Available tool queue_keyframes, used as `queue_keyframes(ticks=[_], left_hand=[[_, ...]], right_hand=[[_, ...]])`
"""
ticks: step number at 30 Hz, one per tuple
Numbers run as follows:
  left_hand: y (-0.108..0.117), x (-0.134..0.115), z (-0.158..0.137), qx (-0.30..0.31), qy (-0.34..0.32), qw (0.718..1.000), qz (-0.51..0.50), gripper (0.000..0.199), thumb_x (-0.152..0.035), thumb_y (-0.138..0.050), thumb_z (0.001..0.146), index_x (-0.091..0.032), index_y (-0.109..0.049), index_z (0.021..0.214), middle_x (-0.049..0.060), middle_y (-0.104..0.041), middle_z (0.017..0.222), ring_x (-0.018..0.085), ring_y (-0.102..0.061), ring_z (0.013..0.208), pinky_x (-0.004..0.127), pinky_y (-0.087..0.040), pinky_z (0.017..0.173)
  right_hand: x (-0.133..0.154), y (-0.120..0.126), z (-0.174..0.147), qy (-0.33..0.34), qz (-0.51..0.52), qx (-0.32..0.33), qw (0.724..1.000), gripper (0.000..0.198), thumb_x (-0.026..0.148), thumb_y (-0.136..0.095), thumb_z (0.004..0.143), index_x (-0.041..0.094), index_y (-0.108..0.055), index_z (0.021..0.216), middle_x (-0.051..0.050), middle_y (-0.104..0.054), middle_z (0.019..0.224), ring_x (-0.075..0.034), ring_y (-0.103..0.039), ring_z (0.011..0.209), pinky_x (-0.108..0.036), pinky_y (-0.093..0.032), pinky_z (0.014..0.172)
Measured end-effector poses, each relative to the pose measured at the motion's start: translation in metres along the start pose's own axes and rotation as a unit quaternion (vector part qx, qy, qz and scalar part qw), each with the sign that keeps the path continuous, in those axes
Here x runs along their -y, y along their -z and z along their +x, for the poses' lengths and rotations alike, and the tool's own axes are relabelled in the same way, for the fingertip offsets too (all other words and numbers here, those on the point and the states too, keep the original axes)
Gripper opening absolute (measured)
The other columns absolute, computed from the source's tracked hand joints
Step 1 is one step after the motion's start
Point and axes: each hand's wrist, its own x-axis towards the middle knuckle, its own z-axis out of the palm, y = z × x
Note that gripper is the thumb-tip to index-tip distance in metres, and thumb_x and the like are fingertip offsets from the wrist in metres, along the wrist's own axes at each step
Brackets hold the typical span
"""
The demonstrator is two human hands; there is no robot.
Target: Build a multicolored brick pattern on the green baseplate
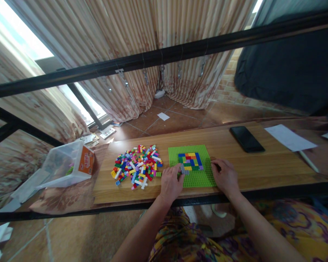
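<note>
A light green baseplate [203, 179] lies on the wooden board, with a patch of bricks in several colours [190, 161] built up on its middle. My left hand [171, 183] rests over the plate's left side, thumb and fingers closed round a small grey brick [182, 169] at the patch's lower left corner. Whether that brick is pressed down is too small to tell. At the plate's right edge, my right hand [226, 177] has its fingers curled, the tips gripping the edge. A green brick [158, 174] lies just left of my left hand.
A heap of loose bricks [136, 165] spreads over the board's left part. Further left stands a clear plastic box [68, 163] with an orange label. A black phone [246, 139], white paper [289, 137] and a white pen [308, 161] lie to the right. A dark metal bar [164, 54] crosses beyond the board.
</note>
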Motion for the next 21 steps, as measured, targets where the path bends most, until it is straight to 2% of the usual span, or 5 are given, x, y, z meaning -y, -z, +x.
queue_keyframes(ticks=[21], left_hand=[[0.0011,-0.0003,0.0003,0.001,-0.004,1.000,0.003,0.041,-0.017,-0.066,0.084,-0.021,-0.056,0.123,0.003,-0.071,0.100,0.021,-0.065,0.091,0.039,-0.048,0.087]], right_hand=[[0.0040,0.0022,0.0009,0.001,0.004,0.002,1.000,0.018,0.029,-0.050,0.089,0.021,-0.066,0.084,-0.009,-0.068,0.088,-0.025,-0.061,0.087,-0.043,-0.049,0.083]])
